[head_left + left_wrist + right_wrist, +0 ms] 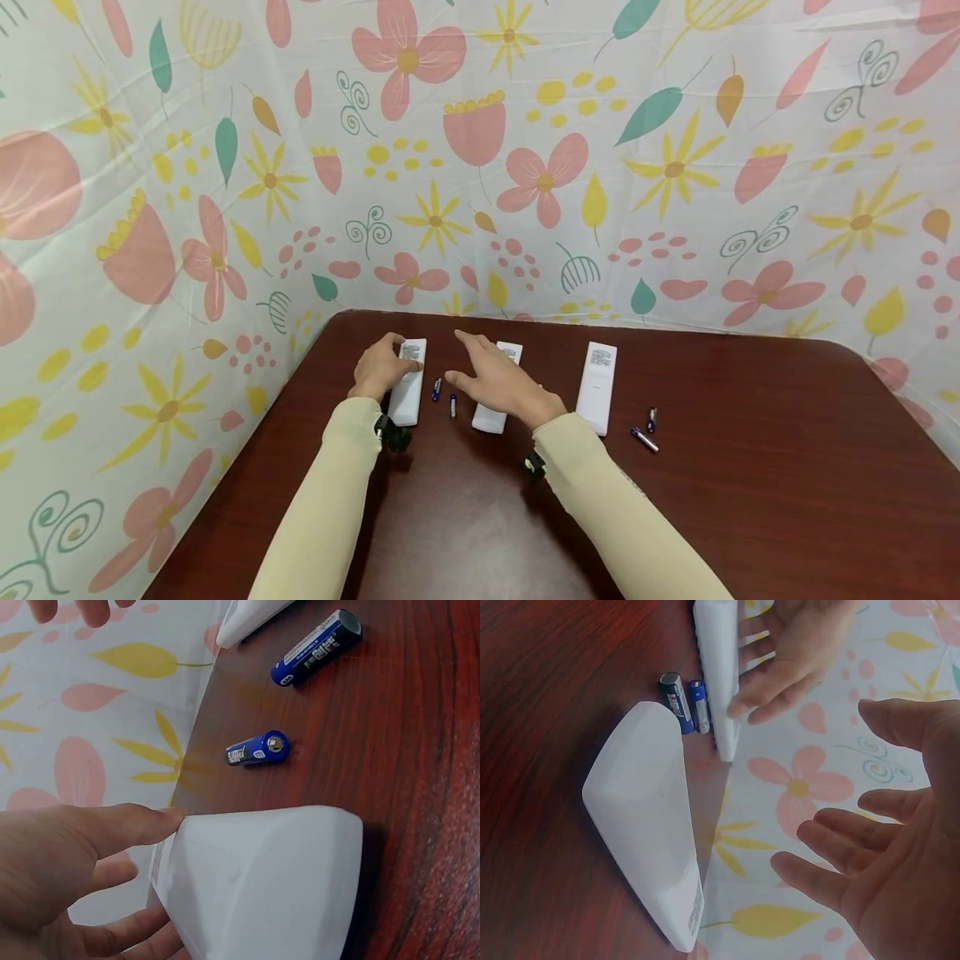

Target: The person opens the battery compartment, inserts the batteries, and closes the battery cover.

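Observation:
My left hand holds the leftmost white remote control by its sides, thumb on the right edge and fingers at the far side. The remote lies back up, with a printed label near its top. To its right lie two blue-and-silver batteries, one slightly farther back than the other. My right hand, fingers spread, hovers over the middle white remote control and hides part of it. In the right wrist view that hand has nothing in its grasp.
A third white remote control lies farther right, label side up. Beside it rest two more batteries, one behind the other. The dark wooden table meets a flower-printed cloth at its back and left edges.

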The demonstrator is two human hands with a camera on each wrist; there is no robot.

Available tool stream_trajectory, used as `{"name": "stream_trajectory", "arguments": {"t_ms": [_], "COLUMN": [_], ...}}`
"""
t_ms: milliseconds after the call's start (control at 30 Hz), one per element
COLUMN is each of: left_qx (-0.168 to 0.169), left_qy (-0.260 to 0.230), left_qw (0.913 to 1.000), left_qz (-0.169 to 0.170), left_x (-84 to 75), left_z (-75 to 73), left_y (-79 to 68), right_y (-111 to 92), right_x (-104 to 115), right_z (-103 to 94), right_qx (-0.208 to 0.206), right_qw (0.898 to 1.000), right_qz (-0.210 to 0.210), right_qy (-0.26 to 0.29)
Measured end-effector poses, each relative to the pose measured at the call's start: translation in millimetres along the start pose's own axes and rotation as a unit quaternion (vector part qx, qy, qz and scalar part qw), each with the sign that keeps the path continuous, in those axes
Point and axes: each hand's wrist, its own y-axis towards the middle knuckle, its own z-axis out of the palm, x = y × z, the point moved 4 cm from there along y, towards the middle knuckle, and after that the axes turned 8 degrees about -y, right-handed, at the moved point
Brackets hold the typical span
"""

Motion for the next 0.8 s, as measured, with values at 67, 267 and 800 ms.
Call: {"name": "stream_trajectory", "arguments": {"t_ms": [67,267,800], "left_qx": [0.002,0.014,0.045], "left_qy": [-0.007,-0.047,-0.116], "left_qw": [1.0000,0.9987,0.9918], "left_qz": [-0.002,-0.012,-0.028], "left_x": [1.2,6.6,16.7], "left_z": [1.0,5.1,1.9], "left_y": [1.6,6.2,7.0], "right_y": [-1,-2,-8], "right_x": [-1,-2,-8], "right_z": [-0.2,1.4,5.4], "right_qx": [-0.001,0.000,-0.028], "right_qw": [1.000,1.000,0.998], "right_qz": [0.002,0.005,0.047], "right_qy": [0.001,0.004,0.030]}}
